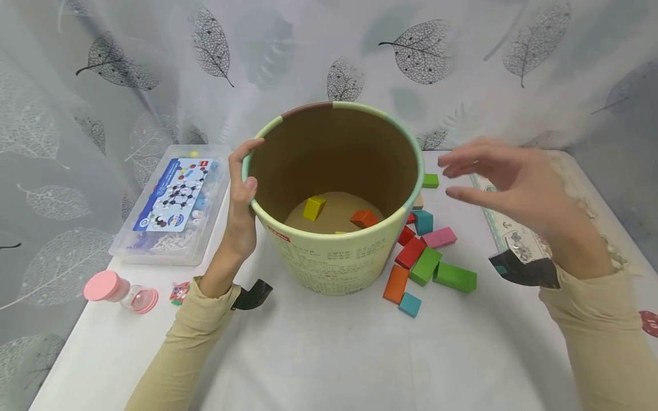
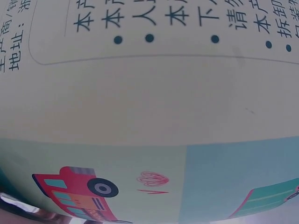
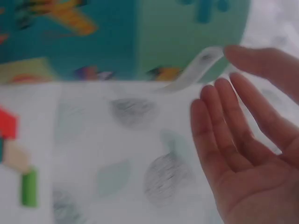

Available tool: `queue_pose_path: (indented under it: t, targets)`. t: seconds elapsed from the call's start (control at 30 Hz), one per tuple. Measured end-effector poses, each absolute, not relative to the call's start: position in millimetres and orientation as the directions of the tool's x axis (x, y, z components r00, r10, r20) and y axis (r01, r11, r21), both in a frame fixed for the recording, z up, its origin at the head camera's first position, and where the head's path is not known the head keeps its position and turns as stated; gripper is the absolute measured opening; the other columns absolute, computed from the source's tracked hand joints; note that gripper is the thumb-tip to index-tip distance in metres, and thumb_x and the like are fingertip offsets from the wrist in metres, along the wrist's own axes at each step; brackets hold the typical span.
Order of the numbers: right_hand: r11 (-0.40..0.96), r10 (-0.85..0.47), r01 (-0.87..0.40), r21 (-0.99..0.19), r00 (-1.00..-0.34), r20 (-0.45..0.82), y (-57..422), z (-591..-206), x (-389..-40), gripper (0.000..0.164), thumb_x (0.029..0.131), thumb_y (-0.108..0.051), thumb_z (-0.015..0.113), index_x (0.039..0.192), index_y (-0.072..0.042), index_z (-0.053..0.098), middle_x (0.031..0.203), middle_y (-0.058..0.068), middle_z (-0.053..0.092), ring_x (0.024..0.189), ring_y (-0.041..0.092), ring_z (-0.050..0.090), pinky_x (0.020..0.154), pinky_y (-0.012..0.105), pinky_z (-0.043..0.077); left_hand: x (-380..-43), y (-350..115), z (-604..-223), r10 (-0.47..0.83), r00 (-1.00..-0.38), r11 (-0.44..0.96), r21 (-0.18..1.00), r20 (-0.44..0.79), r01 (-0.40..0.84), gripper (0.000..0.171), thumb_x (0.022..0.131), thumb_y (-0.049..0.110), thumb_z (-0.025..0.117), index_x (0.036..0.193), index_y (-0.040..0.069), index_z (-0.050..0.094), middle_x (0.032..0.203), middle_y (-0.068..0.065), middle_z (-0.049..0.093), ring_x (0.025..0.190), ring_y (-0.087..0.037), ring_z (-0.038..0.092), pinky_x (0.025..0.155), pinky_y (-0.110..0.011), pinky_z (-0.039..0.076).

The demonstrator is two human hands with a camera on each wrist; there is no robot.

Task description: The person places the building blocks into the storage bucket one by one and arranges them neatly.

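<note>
A large round bucket (image 1: 329, 265) with a pale green rim stands upright. My left hand (image 1: 241, 208) grips its left rim, with the thumb at the inner edge. Its printed wall (image 2: 140, 102) fills the left wrist view. Inside lie a yellow block (image 1: 314, 208) and an orange-red block (image 1: 364, 218); the front wall hides part of the floor. My right hand (image 1: 519, 182) is raised to the right of the bucket, fingers spread from the thumb, holding nothing. In the right wrist view, a white strip (image 3: 194, 70) beside the bucket's side (image 3: 98, 42) overlaps the fingertips.
Several loose blocks lie right of the bucket, including green (image 1: 454, 277), orange (image 1: 396, 283), pink (image 1: 440, 237) and blue (image 1: 409, 305) ones. On the left are a clear plastic case (image 1: 169, 200) and a small pink-lidded bottle (image 1: 120, 291). A patterned board (image 1: 519, 242) lies under the right arm.
</note>
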State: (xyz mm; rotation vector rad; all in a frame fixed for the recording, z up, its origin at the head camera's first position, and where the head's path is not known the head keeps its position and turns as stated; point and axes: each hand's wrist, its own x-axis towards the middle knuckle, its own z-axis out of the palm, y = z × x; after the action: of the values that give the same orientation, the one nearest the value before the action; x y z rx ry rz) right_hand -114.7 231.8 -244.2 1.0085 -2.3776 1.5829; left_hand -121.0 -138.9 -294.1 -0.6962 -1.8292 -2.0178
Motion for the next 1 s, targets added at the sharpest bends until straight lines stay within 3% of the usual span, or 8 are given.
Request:
queue_pose_path:
  t: [0.2,0.33,0.63,1.0]
  targets:
    - [0.503,-0.565,-0.546,-0.670,-0.795,0.223,266.6,-303.7,-95.3,0.054,0.072,0.001,0.082,0.121,-0.015,0.065,0.112,-0.006,0.065,0.099,0.002,0.062,0.090,0.009,0.046,-121.6,-137.2,-294.0,0.072,-0.828,-0.113,0.830,0.556,0.547,0.067,0.089,0.053,0.042,0.142,0.014,0.034,0.144,-0.017,0.038,0.130,-0.039,0.036,0.108,-0.044,0.030]
    - [0.521,-0.597,-0.500,-0.692,-0.793,0.124,283.2,-336.8,-78.4,0.050,0.074,-0.007,0.082,0.121,-0.015,0.064,0.113,-0.003,0.066,0.100,0.004,0.063,0.088,0.012,0.048,-121.1,-136.3,-293.8,0.073,-0.828,-0.119,0.829,0.556,0.546,0.066,0.089,0.052,0.042,0.142,0.014,0.034,0.144,-0.018,0.037,0.131,-0.039,0.035,0.108,-0.043,0.030]
    - [0.603,-0.515,-0.449,-0.659,-0.850,0.107,286.5,-371.2,-58.5,0.050,0.072,-0.014,0.085,0.118,-0.021,0.066,0.108,-0.011,0.065,0.095,-0.002,0.061,0.085,0.009,0.047,-119.5,-137.5,-292.0,0.074,-0.828,-0.142,0.828,0.556,0.543,0.065,0.090,0.051,0.043,0.142,0.014,0.034,0.143,-0.019,0.037,0.130,-0.040,0.035,0.107,-0.042,0.031]
    - [0.665,-0.471,-0.424,-0.615,-0.877,0.095,281.8,-373.5,-58.4,0.053,0.069,-0.010,0.086,0.114,-0.028,0.066,0.103,-0.016,0.064,0.091,-0.002,0.060,0.085,0.009,0.046,-120.0,-137.9,-292.6,0.073,-0.835,-0.122,0.836,0.545,0.535,0.066,0.089,0.053,0.043,0.142,0.014,0.034,0.144,-0.017,0.037,0.131,-0.039,0.034,0.108,-0.042,0.031]
